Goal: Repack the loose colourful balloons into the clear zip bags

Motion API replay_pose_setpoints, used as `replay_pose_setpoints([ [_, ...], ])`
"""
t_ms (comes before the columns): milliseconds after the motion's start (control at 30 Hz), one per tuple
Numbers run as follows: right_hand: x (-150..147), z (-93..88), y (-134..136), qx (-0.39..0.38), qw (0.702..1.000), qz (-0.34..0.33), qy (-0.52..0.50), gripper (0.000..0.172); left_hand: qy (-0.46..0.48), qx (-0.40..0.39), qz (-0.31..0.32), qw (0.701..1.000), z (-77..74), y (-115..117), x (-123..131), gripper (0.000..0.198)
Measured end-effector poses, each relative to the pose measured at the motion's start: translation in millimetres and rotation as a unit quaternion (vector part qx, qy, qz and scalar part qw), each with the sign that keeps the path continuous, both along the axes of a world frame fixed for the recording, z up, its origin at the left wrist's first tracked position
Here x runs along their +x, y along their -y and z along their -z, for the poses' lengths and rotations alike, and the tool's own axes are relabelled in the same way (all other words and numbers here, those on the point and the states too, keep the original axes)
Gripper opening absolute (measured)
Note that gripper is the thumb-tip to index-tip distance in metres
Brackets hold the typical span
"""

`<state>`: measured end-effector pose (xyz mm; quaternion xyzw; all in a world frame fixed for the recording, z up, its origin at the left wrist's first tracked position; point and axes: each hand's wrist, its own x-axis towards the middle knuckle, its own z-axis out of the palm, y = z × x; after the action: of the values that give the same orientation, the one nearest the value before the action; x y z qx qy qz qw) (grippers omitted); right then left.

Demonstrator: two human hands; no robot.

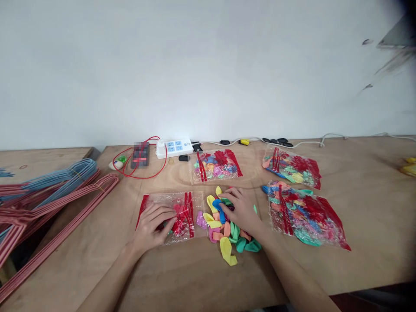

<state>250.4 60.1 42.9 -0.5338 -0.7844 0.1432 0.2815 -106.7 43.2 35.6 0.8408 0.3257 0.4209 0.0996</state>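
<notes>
My left hand (154,222) lies on a clear plastic bag (191,203) with red print, its fingers stretched out across the front. My right hand (241,209) is over a loose pile of balloons (228,249), in yellow, green, blue, orange and pink. Its thumb and fingers are apart, with the fingertips at the top of the pile near a blue balloon (218,209). Part of the pile is hidden under that hand. What the left-hand bag holds is mostly covered by red print and my fingers.
Filled balloon bags lie at the back (216,167), back right (294,169) and right (307,216). A white power strip (175,148) and a red cable (146,177) are near the wall. Bundled pink and blue wire hangers (61,182) jut in from the left.
</notes>
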Motion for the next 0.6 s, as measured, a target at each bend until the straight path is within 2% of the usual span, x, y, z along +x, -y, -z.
replay_pose_setpoints([
  [300, -11, 2.9, 3, 0.013, 0.999, 0.005, 0.031, 0.031, -0.007, 0.002, -0.001, 1.000, -3.4, 1, 2, 0.021],
  [467, -16, 6.1, 2, 0.007, 1.000, 0.009, 0.015, 0.017, -0.004, 0.000, -0.001, 1.000, 0.1, 1, 1, 0.023],
  [600, -18, 6.6, -1, 0.009, 1.000, 0.013, 0.013, 0.020, -0.002, -0.008, 0.002, 1.000, 2.5, 0, 1, 0.023],
])
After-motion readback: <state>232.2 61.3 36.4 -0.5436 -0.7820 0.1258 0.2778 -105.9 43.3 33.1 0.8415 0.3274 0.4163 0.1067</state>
